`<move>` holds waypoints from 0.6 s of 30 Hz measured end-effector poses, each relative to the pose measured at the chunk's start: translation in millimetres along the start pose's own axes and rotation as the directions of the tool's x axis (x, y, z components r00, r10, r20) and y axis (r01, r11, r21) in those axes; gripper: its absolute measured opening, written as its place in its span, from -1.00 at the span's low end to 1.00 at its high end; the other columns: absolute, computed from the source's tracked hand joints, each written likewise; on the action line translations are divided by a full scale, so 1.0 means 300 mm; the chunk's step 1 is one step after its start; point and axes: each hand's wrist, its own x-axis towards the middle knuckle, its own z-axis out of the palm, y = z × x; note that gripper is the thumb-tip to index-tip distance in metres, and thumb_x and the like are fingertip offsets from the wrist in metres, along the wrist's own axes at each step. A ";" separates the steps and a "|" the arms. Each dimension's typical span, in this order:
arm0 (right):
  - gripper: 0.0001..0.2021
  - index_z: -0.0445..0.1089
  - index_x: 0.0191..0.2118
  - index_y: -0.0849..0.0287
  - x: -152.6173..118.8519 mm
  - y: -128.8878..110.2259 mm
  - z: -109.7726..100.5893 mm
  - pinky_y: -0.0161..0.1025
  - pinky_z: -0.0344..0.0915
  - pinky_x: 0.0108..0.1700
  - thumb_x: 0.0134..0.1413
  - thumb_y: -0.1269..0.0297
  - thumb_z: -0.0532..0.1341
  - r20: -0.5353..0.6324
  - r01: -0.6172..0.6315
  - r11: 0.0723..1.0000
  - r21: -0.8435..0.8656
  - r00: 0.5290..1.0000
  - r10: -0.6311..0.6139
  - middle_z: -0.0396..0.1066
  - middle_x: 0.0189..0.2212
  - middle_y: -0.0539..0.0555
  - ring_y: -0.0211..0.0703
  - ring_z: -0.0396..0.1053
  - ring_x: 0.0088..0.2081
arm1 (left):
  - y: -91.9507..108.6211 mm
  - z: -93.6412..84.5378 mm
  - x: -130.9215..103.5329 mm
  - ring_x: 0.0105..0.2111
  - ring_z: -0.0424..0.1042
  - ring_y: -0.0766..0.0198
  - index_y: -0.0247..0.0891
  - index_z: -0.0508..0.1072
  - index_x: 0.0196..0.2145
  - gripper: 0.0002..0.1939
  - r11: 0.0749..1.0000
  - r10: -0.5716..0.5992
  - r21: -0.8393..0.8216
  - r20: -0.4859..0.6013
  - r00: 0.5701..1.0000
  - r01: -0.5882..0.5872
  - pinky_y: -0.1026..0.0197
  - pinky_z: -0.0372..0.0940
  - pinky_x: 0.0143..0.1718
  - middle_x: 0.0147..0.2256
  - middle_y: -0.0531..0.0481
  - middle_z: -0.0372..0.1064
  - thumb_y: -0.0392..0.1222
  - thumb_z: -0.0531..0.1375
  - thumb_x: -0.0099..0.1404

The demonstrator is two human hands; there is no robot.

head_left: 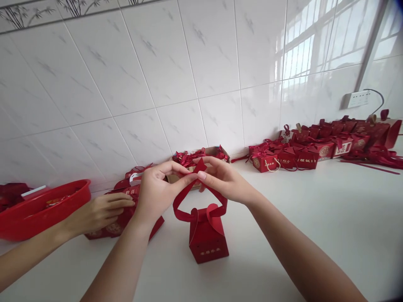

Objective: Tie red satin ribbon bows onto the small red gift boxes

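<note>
A small red gift box (209, 245) with gold lettering stands upright on the white table in front of me. Its curved top flaps meet at the top, and a red ribbon (184, 216) runs through them and rises on both sides in a loop. Above the box, my left hand (162, 186) pinches the ribbon between thumb and fingers. My right hand (225, 178) pinches it right alongside, thumb against the ribbon. The ribbon's ends cross between my fingertips, and a short pointed tip sticks up there. Whether they are knotted I cannot tell.
Another person's hand (107, 209) reaches in from the left over red boxes (129, 214). A red plastic basin (78, 195) stands at far left. Red ribbons fill a carton (225, 155) by the tiled wall. Rows of red gift boxes (305, 157) and loose ribbons (382, 157) lie right.
</note>
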 end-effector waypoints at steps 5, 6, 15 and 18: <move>-0.81 0.39 -0.19 0.14 0.016 0.021 0.015 -0.30 0.40 -0.38 0.15 0.17 0.16 0.091 -0.015 0.984 0.180 0.996 -0.001 0.38 -0.45 -0.04 -0.32 0.38 -0.47 | -0.009 0.015 -0.026 -0.42 0.42 0.23 -0.14 0.45 -0.52 -0.90 0.887 0.335 0.365 -0.085 0.938 -0.283 0.13 0.29 -0.24 -0.50 0.08 0.46 -0.17 0.27 0.12; -0.83 0.41 -0.25 0.16 0.018 0.027 0.017 -0.33 0.38 -0.41 0.15 0.19 0.16 0.072 -0.011 0.980 0.197 0.997 -0.004 0.39 -0.45 -0.04 -0.34 0.37 -0.49 | -0.012 0.018 -0.029 -0.43 0.41 0.23 -0.15 0.44 -0.53 -0.89 0.871 0.366 0.379 -0.078 0.927 -0.312 0.12 0.28 -0.22 -0.51 0.08 0.45 -0.17 0.27 0.13; -0.85 0.44 -0.30 0.18 0.030 0.073 -0.013 -0.31 0.34 -0.29 0.16 0.23 0.17 0.027 0.037 0.983 0.177 0.999 -0.043 0.40 -0.45 -0.03 -0.35 0.35 -0.44 | -0.054 0.004 -0.023 -0.23 0.44 0.19 -0.18 0.37 -0.24 -0.84 0.944 -0.107 -0.250 0.384 0.917 0.215 0.15 0.31 -0.16 -0.26 -0.04 0.47 -0.09 0.15 0.25; -0.84 0.44 -0.32 0.19 0.024 0.057 -0.021 -0.22 0.37 -0.24 0.17 0.28 0.14 0.124 0.094 0.993 0.077 0.987 -0.104 0.41 -0.45 0.01 -0.25 0.41 -0.37 | -0.087 0.004 -0.017 -0.25 0.43 0.18 -0.22 0.45 -0.41 -0.80 0.886 -0.132 -0.328 0.498 0.857 0.327 0.17 0.29 -0.16 -0.31 -0.06 0.48 -0.10 0.11 0.27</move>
